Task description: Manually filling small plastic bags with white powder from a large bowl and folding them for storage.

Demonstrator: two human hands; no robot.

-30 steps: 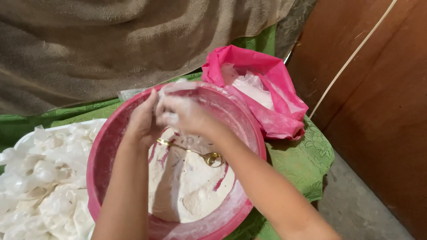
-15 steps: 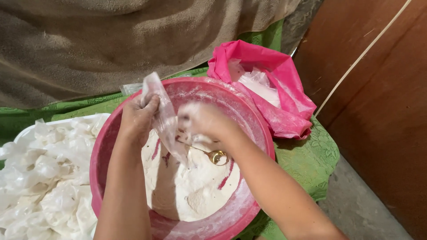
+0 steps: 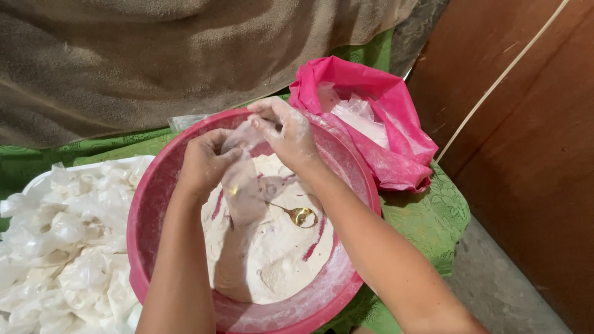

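I hold a small clear plastic bag [image 3: 242,185] over the pink basin [image 3: 162,185], both hands pinched on it: my left hand [image 3: 207,162] grips the bag's side near the top, and my right hand [image 3: 286,131] nips the mouth above it between thumb and fingertips, so the two hands sit close together with the film stretched between them; the bag hangs down over the white flour [image 3: 272,253] with its lower end just above or touching the heap, I cannot tell which. To do this well, I judge that I should keep the bag over the middle of the basin, so anything spilt falls back into the flour; keep the mouth drawn tight and the left-hand grip firm below it, since my fingers are dusted with flour and the film may slip; and work with small, steady moves so the thin plastic does not tear.

Counting what I see: one basin, about half full of flour; one gold-coloured spoon [image 3: 299,216] lying on the flour, its bowl towards my right forearm; one bag in my hands; one pink plastic bag [image 3: 396,142] standing open beyond the basin, with clear bags [image 3: 359,117] inside, too bunched to count; one white tray [image 3: 37,182] to my left, heaped with filled little bags [image 3: 74,247], too many and too overlapped to count; one green cloth [image 3: 427,216] over the surface.
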